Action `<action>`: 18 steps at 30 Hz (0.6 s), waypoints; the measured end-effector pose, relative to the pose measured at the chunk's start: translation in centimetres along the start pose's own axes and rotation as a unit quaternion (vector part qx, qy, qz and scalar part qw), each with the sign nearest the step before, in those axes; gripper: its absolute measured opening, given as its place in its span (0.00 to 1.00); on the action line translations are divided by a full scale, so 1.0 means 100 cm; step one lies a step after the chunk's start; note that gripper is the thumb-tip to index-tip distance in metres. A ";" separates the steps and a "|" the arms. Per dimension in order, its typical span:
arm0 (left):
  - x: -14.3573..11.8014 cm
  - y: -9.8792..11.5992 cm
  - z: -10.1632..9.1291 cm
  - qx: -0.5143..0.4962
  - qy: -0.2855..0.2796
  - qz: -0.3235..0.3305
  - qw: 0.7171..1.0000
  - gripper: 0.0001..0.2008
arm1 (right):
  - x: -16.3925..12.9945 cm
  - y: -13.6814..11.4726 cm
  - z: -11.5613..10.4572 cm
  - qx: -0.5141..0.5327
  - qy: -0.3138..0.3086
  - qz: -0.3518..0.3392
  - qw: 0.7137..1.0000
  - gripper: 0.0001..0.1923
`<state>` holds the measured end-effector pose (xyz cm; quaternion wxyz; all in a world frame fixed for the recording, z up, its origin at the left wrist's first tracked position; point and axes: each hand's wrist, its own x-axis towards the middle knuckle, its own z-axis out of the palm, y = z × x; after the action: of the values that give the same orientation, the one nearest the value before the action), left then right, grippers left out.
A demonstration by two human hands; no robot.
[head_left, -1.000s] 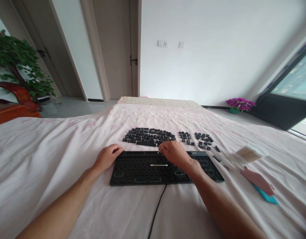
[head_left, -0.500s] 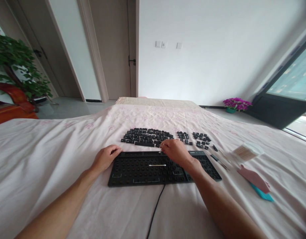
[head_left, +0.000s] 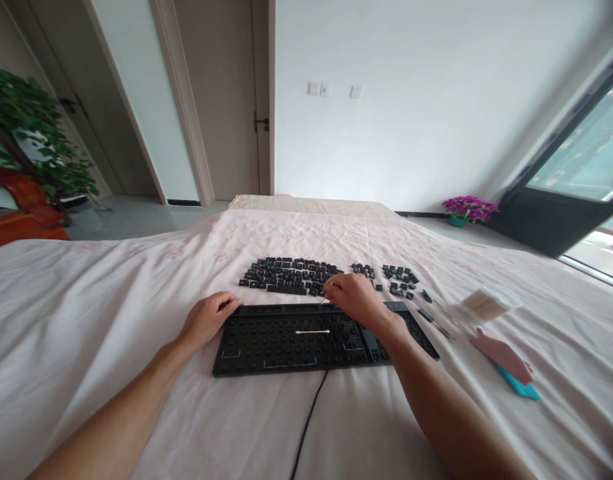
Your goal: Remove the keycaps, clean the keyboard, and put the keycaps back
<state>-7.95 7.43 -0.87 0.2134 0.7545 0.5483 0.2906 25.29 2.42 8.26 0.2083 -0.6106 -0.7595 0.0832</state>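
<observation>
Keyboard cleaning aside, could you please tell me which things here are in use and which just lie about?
In use:
keyboard
cotton swab in right hand
left hand on keyboard's edge
removed keycaps

Lying about:
spare swab
swab box
pink and teal items
potted flowers

A potted green plant (head_left: 31,133) stands at far left, purple flowers (head_left: 469,208) by the wall, a closed door (head_left: 221,93), and wall switches (head_left: 331,90).

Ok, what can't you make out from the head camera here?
- Tip of the swab in the right hand: hidden by fingers.
- Lettering on the loose keycaps: too small.
- Contents of the clear box: blurred.
- Left hand grip on keyboard: unclear.
</observation>
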 end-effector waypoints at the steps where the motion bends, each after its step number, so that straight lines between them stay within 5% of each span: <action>1: 0.000 0.000 0.000 0.001 -0.002 0.000 1.000 0.17 | 0.000 0.001 -0.002 -0.007 0.001 0.008 1.000 0.15; 9: 0.001 -0.003 0.001 -0.003 -0.005 -0.003 1.000 0.16 | 0.003 0.006 -0.001 -0.082 -0.020 0.030 0.996 0.15; 18: 0.001 -0.004 0.002 -0.010 -0.009 0.002 1.000 0.13 | 0.001 0.008 -0.007 -0.046 -0.055 0.017 0.997 0.15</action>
<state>-8.03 7.65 -1.29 0.2254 0.7557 0.5423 0.2897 26.22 2.64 8.60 0.1370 -0.6270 -0.7622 0.0852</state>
